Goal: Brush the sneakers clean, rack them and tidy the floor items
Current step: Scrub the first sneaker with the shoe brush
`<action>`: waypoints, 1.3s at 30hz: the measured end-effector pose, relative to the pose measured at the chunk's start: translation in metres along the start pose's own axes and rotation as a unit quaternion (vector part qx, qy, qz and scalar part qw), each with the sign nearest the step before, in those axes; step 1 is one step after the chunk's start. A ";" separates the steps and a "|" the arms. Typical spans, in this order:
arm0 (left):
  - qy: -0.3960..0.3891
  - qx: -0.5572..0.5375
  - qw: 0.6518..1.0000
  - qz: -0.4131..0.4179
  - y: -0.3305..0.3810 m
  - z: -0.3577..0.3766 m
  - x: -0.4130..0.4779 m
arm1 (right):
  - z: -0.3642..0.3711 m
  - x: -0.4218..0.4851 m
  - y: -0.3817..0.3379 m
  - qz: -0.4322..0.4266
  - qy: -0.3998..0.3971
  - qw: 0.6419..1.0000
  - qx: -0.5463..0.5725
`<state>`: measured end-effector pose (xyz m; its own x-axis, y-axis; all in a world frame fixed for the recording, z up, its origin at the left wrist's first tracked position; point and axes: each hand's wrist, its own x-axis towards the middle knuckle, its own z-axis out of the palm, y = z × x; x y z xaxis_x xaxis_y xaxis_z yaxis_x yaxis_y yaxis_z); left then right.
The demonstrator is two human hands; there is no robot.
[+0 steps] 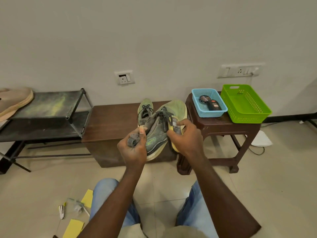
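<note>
Above the brown desk (111, 121), both hands hold one grey-green sneaker (157, 134). The left hand (135, 148) has its fingers (141, 133) curled round the heel, and the right hand (186, 137) pinches the upper beside the laces. A second sneaker (145, 109) lies on the desk behind. Yellow papers (87, 197) lie on the floor.

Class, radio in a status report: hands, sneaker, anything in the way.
Left hand grips sneaker heel. Right hand grips its side. Second sneaker on bench. Nothing blocking.
</note>
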<state>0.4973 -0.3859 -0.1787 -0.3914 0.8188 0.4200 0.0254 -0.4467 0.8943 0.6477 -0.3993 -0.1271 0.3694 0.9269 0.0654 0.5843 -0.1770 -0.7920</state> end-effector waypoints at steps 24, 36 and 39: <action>-0.043 -0.003 0.999 0.030 0.000 0.004 -0.008 | 0.007 0.038 0.014 0.030 0.050 0.998 -0.005; -0.063 0.017 0.996 0.055 -0.005 0.003 -0.009 | 0.011 0.035 0.023 0.024 0.036 0.999 0.016; -0.060 0.022 0.997 0.053 -0.005 0.003 -0.009 | 0.011 0.028 0.021 0.018 0.020 1.000 0.011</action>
<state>0.5040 -0.3903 -0.1863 -0.2721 0.8059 0.5258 0.1032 -0.5189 0.8486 0.6627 -0.3731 -0.1483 0.4190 0.9060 0.0598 0.5539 -0.2030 -0.8074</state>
